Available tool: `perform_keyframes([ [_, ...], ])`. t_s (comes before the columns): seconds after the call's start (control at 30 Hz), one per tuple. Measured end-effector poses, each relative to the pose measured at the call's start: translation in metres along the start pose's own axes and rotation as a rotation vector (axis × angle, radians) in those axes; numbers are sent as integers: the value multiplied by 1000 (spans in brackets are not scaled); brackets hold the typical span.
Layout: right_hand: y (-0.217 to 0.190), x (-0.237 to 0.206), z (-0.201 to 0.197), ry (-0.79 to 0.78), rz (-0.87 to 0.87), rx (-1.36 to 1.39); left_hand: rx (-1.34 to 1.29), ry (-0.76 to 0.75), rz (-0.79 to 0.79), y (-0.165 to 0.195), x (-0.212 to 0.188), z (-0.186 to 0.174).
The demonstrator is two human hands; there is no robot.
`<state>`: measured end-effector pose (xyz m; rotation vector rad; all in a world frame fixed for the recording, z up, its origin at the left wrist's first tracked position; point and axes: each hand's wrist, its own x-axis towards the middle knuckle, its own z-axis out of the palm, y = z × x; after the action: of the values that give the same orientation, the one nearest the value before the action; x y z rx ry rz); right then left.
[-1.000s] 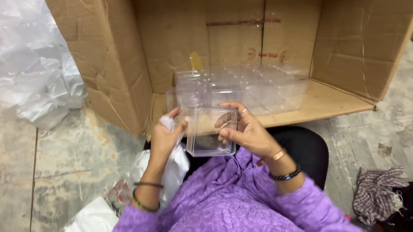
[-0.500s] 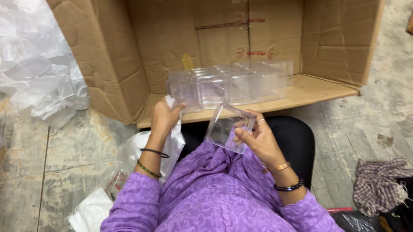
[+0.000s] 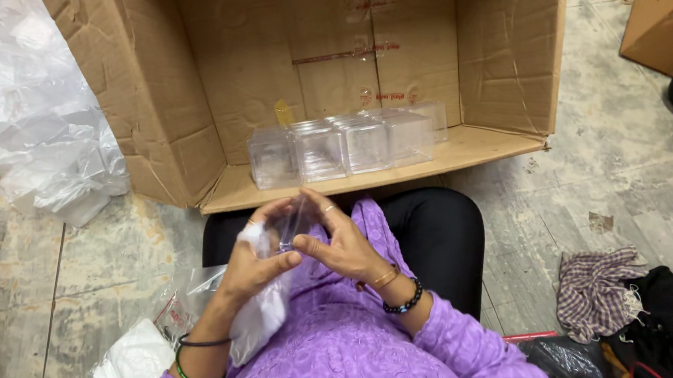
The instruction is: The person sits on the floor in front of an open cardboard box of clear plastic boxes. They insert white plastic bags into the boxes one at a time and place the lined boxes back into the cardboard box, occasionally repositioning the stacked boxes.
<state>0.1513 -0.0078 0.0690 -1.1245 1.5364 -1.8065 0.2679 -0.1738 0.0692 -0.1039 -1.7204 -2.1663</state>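
Both hands meet over the lap, just in front of the open cardboard box (image 3: pixel 201 82) lying on its side on the floor. The left hand (image 3: pixel 255 262) grips a white cloth (image 3: pixel 263 311) and pinches the near side of a small clear plastic box (image 3: pixel 290 224); the right hand (image 3: pixel 340 245) grasps its other side with thumb and fingertips. A row of clear boxes (image 3: pixel 348 143) stands along the front edge of the carton's lower flap. To handle it well, I would hold the little box by its edges only, keep the cloth between skin and plastic, and press lightly so the thin walls do not flex or smudge.
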Motion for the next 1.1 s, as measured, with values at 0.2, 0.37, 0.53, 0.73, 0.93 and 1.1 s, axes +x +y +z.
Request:
perform_keyframes([
  [0.2,0,-12,5,163,-70,230,51,130,-71,-7,-20,13],
  [0.37,7,-20,-6,307,-15,391,-65,11,-65,-19,-9,1],
  [0.53,-43,-33,-50,243,-151,713,-612,251,-311,9,-5,-27],
  [0.73,-28,3,-20,314,99,285,-615,25,-281,2,-30,-6],
  [0.93,15,-5,12,210,-85,-223,-90,112,-42,-30,-13,-4],
  [1.1,-6,-2,3,-50,33,37,-146,138,-130,-23,-18,-11],
])
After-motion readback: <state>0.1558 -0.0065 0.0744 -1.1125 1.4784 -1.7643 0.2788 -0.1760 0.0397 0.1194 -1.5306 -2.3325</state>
